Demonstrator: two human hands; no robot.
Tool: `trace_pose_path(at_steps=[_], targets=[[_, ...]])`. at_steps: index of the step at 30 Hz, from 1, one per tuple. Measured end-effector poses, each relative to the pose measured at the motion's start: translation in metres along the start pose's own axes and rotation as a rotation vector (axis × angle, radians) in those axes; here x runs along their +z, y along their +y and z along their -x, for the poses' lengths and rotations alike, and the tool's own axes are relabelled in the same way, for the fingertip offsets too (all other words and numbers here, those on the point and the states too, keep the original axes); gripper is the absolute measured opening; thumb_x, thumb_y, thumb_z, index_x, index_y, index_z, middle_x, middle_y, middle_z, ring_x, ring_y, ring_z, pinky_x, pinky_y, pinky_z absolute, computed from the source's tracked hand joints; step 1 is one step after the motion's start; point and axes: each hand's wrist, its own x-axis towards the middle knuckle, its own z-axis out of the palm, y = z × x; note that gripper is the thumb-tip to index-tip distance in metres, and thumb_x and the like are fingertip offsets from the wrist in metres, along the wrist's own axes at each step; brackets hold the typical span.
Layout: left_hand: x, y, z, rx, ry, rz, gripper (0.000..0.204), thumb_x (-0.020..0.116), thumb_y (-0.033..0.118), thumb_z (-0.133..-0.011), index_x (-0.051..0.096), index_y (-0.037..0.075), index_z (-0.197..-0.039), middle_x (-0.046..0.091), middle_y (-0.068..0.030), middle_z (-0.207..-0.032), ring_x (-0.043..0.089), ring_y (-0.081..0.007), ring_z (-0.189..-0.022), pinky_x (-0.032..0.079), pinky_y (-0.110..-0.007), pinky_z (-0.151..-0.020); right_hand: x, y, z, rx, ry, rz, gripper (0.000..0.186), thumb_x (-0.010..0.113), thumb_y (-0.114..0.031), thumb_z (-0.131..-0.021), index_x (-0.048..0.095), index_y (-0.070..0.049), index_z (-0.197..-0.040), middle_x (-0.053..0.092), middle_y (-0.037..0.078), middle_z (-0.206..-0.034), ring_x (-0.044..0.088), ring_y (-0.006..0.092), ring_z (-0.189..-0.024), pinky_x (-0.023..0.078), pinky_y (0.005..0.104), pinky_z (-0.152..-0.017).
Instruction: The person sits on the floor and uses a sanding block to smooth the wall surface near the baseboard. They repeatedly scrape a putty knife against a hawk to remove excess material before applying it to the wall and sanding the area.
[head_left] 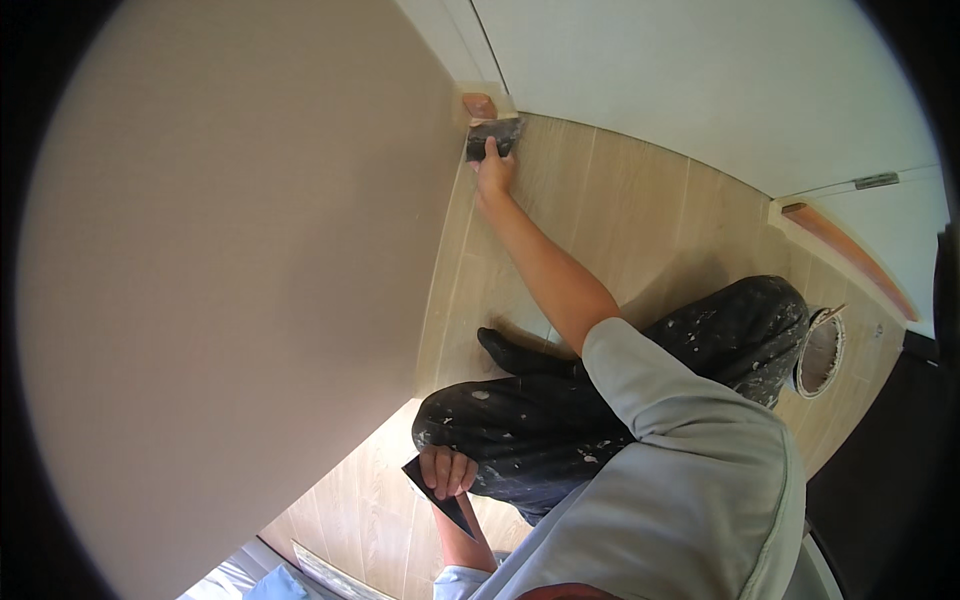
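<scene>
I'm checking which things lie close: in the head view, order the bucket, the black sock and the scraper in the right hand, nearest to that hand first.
1. Scraper: held in the right hand.
2. Black sock: lower in the picture.
3. Bucket: toward the picture's right side.

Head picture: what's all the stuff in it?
Smeared tool: 1, black-grey, top
Flat tool: 1, black, lower left
Bucket: 1, pale, right
Stick: 1, tan, bucket rim
Long strip: 1, brown, right
Corner patch: 1, reddish-brown, top
Wall: 1, beige, left
Panels: at least 2, white, top
Floor: 1, light wood, middle
Bundle: 1, blue, bottom left
Sock: 1, black, centre
Trousers: 1, spotted black, centre
Shirt: 1, grey, lower right
Left hand: 1, bare, holding flat tool
Right hand: 1, bare, holding smeared tool
</scene>
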Motion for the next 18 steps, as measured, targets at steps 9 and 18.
trace_pose_path(at_steps=[9, 18], targets=[[-0.007, 0.001, -0.007, -0.013, -0.089, 0.022, 0.018, 0.054, 0.011, -0.097, 0.065, 0.005, -0.084, 0.068, -0.0097, -0.073, 0.061, -0.0214, -0.07, 0.048, -0.039, -0.071, 0.017, 0.009, -0.01, -0.051, 0.099, -0.038, 0.041, 0.054, -0.017, -0.103, 0.045, -0.006, -0.141, 0.06, 0.011, -0.127, 0.064, 0.0244, -0.105, 0.059, 0.0422, -0.078], [-0.009, -0.001, -0.006, 0.012, -0.084, 0.034, 0.016, 0.056, 0.01, -0.096, 0.065, 0.005, -0.084, 0.069, -0.0099, -0.075, 0.061, -0.0221, -0.071, 0.049, -0.04, -0.073, 0.033, 0.013, -0.023, -0.044, 0.159, -0.078, 0.034, 0.053, -0.02, -0.103, 0.05, -0.005, -0.133, 0.061, 0.012, -0.121, 0.064, 0.0247, -0.103, 0.059, 0.0409, -0.074]])
